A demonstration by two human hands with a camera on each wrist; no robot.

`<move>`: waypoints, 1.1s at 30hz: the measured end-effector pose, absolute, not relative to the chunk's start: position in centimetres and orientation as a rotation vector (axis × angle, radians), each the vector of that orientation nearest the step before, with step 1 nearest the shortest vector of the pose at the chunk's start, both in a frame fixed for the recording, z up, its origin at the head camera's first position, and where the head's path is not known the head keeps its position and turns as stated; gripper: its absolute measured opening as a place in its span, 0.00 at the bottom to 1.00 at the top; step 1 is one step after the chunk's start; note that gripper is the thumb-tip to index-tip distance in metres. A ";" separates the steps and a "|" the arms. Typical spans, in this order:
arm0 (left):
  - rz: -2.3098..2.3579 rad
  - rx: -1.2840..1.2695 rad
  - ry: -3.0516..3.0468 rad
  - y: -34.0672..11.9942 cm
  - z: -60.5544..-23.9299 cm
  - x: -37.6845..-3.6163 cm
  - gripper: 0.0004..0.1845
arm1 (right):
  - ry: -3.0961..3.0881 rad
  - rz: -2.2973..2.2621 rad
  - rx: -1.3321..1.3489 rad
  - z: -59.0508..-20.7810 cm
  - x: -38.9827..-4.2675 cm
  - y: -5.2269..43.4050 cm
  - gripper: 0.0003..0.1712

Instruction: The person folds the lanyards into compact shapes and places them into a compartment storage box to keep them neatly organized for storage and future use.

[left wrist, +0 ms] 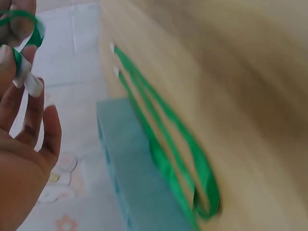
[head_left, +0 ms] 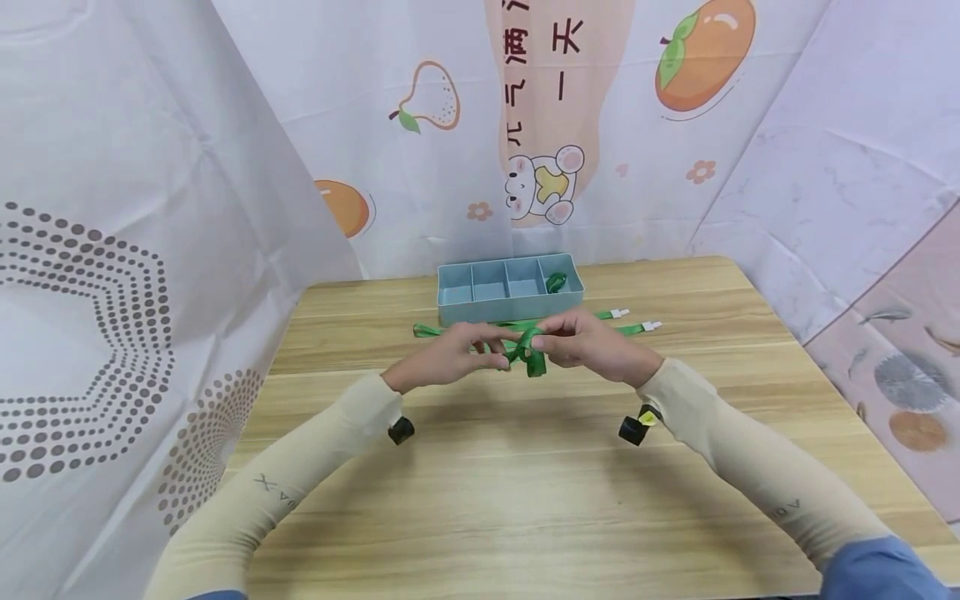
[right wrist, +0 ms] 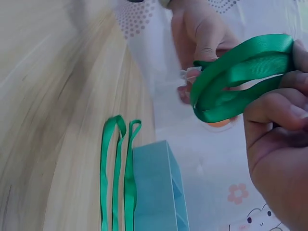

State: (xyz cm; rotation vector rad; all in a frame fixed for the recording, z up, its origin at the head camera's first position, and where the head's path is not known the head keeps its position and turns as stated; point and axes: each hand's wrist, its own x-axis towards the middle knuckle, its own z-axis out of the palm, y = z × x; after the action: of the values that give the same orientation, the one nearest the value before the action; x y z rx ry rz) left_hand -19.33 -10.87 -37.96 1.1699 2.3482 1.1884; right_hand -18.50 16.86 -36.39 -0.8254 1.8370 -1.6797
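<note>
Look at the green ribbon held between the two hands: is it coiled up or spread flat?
Coiled. The green ribbon sits in stacked loops, gripped by the right hand, while the left hand pinches its end.

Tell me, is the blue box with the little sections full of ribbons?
No, the blue box holds just one green ribbon roll in its rightmost section; the other three sections look bare.

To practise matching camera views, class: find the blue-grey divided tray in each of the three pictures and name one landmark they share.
Head: the divided tray sits at the table's far edge, beyond both hands.
Left wrist: bottom centre, blurred.
Right wrist: bottom centre.
Shared landmark: the green straps lying on the table beside the tray.
</note>
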 end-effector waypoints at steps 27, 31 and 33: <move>1.542 0.955 1.872 -8.4 -39.2 -17.9 0.09 | 1.901 -1.655 -0.945 -34.0 -18.5 16.2 0.13; 1.496 0.936 1.941 -8.7 -39.3 -18.0 0.09 | 2.041 -1.540 -0.894 -33.4 -18.6 16.3 0.17; 1.469 0.944 1.962 -8.8 -39.3 -18.1 0.09 | 2.103 -1.488 -0.875 -33.2 -18.7 16.2 0.21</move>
State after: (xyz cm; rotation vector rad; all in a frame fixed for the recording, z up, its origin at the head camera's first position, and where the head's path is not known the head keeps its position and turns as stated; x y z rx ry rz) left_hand -18.06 -8.76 -39.29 0.9439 1.9622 1.4694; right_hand -18.66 16.21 -33.16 -0.8755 2.1035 -1.4878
